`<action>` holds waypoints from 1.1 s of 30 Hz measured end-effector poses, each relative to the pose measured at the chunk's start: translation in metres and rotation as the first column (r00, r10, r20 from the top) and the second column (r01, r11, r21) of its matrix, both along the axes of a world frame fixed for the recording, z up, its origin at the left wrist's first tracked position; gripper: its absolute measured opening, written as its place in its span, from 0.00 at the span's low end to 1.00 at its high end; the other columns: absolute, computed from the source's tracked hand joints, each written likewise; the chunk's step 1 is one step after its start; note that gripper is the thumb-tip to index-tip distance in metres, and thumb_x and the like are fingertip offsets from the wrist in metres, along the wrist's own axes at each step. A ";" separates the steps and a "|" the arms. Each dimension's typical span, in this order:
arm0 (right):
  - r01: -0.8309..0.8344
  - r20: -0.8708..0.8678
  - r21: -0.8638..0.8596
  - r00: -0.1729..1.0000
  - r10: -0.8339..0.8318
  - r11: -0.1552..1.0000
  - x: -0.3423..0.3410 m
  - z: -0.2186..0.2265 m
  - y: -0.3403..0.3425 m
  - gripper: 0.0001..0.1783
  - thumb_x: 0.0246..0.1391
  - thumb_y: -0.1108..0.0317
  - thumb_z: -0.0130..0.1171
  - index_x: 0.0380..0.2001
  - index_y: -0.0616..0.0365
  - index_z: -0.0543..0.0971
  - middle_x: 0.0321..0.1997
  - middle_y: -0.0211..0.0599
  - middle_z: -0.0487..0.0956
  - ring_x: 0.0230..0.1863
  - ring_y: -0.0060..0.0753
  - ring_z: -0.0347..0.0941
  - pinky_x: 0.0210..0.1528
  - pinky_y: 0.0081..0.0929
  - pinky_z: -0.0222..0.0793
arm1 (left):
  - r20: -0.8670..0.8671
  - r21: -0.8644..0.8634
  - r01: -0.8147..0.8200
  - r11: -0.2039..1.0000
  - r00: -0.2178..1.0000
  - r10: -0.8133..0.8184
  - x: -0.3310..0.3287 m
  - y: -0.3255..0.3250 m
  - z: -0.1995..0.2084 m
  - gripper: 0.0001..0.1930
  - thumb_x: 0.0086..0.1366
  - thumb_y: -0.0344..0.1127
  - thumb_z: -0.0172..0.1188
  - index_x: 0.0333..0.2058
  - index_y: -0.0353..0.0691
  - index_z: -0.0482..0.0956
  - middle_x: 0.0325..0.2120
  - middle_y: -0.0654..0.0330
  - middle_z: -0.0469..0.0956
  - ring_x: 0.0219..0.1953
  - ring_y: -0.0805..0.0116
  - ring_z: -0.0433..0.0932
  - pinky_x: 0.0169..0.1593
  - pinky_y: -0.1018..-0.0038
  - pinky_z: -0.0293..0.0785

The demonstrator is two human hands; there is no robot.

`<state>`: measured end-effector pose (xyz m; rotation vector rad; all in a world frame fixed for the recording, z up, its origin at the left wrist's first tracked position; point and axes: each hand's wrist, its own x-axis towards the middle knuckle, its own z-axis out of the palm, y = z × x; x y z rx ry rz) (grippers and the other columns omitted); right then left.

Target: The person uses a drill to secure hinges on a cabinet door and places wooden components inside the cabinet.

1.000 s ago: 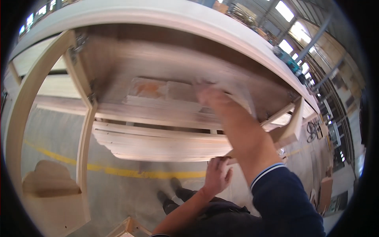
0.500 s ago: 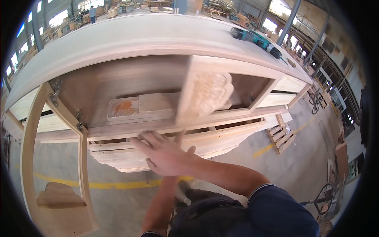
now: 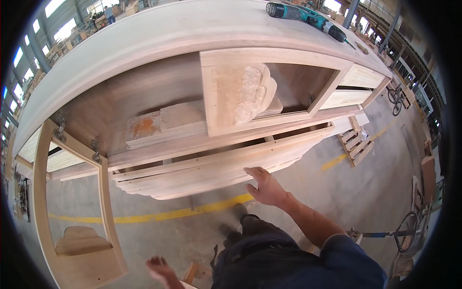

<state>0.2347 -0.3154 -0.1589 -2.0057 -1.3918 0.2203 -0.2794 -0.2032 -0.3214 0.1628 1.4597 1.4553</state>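
1. Right now my right hand (image 3: 267, 187) is spread flat, fingers loose, palm down, holding nothing. It hovers just below the curved bottom edge of the cabinet (image 3: 144, 43), close to it but, as far as I can tell, not touching.

2. Down at seven o'clock from it, my left hand (image 3: 161, 269) hangs low by my hip. It is blurred; it looks open with nothing in it, though I cannot be sure how the fingers lie.

3. At twelve o'clock from my right hand, well above it, stands the carved door (image 3: 240, 91), a pale panel with a raised scroll. It sits partly across the opening, its lower edge on the front rail.

4. At ten o'clock from that hand, inside the opening, a stack of boards (image 3: 166, 123) lies flat on the shelf, one with an orange stain. It is beside the panel's left edge.

5. To do this well, I judge I should bring the right hand up under the panel's lower edge, take the left to its free side, and keep it square to the rail so the carving doesn't knock the frame.

6. Farther out, a green drill (image 3: 308, 17) lies on top at one o'clock, an open side door (image 3: 72, 216) hangs at nine o'clock, and a yellow floor line (image 3: 168, 214) runs below.
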 end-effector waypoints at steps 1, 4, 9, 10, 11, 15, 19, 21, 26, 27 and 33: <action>0.046 -0.007 0.032 0.999 -0.046 0.998 0.009 -0.009 -0.002 0.27 0.56 0.69 0.66 0.59 0.64 0.74 0.52 0.54 0.80 0.53 0.55 0.78 0.55 0.42 0.75 | 0.109 -0.049 -0.099 0.994 0.989 0.104 -0.041 -0.007 -0.003 0.12 0.72 0.47 0.53 0.45 0.46 0.76 0.39 0.66 0.78 0.41 0.66 0.76 0.46 0.64 0.71; 0.091 -0.135 0.062 0.987 -0.082 0.994 0.026 -0.016 0.026 0.27 0.56 0.68 0.67 0.58 0.63 0.74 0.50 0.53 0.80 0.50 0.52 0.79 0.51 0.40 0.77 | 0.055 0.067 -0.267 0.961 0.963 0.264 -0.060 -0.021 0.078 0.45 0.74 0.71 0.33 0.68 0.33 0.61 0.64 0.46 0.69 0.63 0.49 0.69 0.65 0.51 0.66; 0.149 -0.136 0.228 0.983 -0.120 0.962 0.058 0.019 0.070 0.24 0.58 0.72 0.65 0.57 0.62 0.75 0.48 0.49 0.80 0.45 0.42 0.80 0.47 0.33 0.79 | -0.052 0.367 -0.077 0.927 0.993 0.103 -0.010 -0.012 0.181 0.45 0.74 0.70 0.30 0.75 0.39 0.49 0.74 0.44 0.53 0.77 0.45 0.49 0.78 0.45 0.33; 0.185 -0.106 0.320 0.981 -0.159 0.929 0.068 0.022 0.078 0.22 0.59 0.73 0.64 0.56 0.62 0.75 0.47 0.46 0.80 0.44 0.36 0.80 0.46 0.31 0.79 | -0.102 0.369 -0.051 0.928 0.990 0.095 0.012 -0.008 0.193 0.44 0.74 0.71 0.31 0.74 0.39 0.52 0.72 0.44 0.57 0.75 0.45 0.52 0.77 0.43 0.33; 0.241 -0.293 0.406 0.948 -0.124 0.882 0.076 0.031 0.081 0.18 0.61 0.76 0.61 0.55 0.62 0.76 0.47 0.39 0.79 0.44 0.28 0.78 0.46 0.26 0.78 | -0.159 0.369 -0.028 0.929 0.983 0.093 0.023 -0.009 0.202 0.44 0.74 0.71 0.32 0.72 0.39 0.55 0.70 0.44 0.61 0.74 0.45 0.55 0.75 0.40 0.33; 0.247 -0.215 0.578 0.966 -0.146 0.778 0.151 0.067 0.096 0.09 0.63 0.73 0.59 0.45 0.60 0.80 0.41 0.32 0.81 0.43 0.23 0.76 0.45 0.24 0.72 | -0.621 0.318 0.226 0.921 0.783 0.023 -0.017 -0.027 0.137 0.44 0.70 0.73 0.46 0.65 0.36 0.63 0.59 0.44 0.74 0.60 0.42 0.73 0.63 0.36 0.58; 0.131 -0.245 0.607 0.969 0.027 0.784 0.230 0.082 0.098 0.12 0.57 0.81 0.54 0.43 0.64 0.81 0.39 0.32 0.82 0.42 0.20 0.76 0.47 0.22 0.73 | -0.614 0.453 0.275 0.848 0.786 0.073 0.064 -0.042 0.127 0.13 0.73 0.37 0.59 0.51 0.39 0.75 0.46 0.61 0.78 0.47 0.69 0.76 0.52 0.66 0.75; 0.191 -0.543 0.526 0.825 0.154 0.829 0.249 0.086 0.102 0.18 0.58 0.81 0.49 0.49 0.64 0.81 0.45 0.33 0.83 0.47 0.24 0.77 0.55 0.24 0.72 | -0.726 0.333 0.505 0.796 0.676 -0.126 0.075 -0.057 0.107 0.18 0.69 0.27 0.62 0.56 0.38 0.73 0.48 0.58 0.78 0.48 0.68 0.76 0.51 0.69 0.76; 0.111 -0.631 0.412 0.751 0.195 0.905 0.272 0.075 0.127 0.20 0.60 0.79 0.50 0.54 0.64 0.81 0.50 0.34 0.84 0.51 0.27 0.78 0.59 0.26 0.72 | -0.993 0.014 0.835 0.551 0.078 -0.093 0.237 -0.028 0.181 0.17 0.60 0.24 0.67 0.48 0.35 0.78 0.40 0.56 0.81 0.40 0.65 0.80 0.43 0.69 0.78; 0.089 -0.580 0.323 0.805 0.123 0.942 0.271 0.077 0.131 0.19 0.61 0.77 0.53 0.54 0.63 0.81 0.51 0.36 0.84 0.52 0.26 0.78 0.59 0.26 0.71 | -0.996 0.000 0.842 0.540 0.046 -0.073 0.263 -0.017 0.186 0.17 0.57 0.24 0.68 0.46 0.34 0.78 0.37 0.54 0.80 0.39 0.61 0.80 0.44 0.67 0.78; -0.052 -0.229 -0.017 0.972 0.047 0.998 0.256 0.109 0.150 0.22 0.59 0.67 0.64 0.56 0.62 0.81 0.53 0.41 0.84 0.52 0.32 0.80 0.60 0.28 0.72 | -0.949 0.316 0.725 0.612 0.232 0.215 0.385 0.039 0.175 0.29 0.49 0.26 0.75 0.46 0.31 0.67 0.46 0.42 0.68 0.51 0.43 0.68 0.56 0.54 0.68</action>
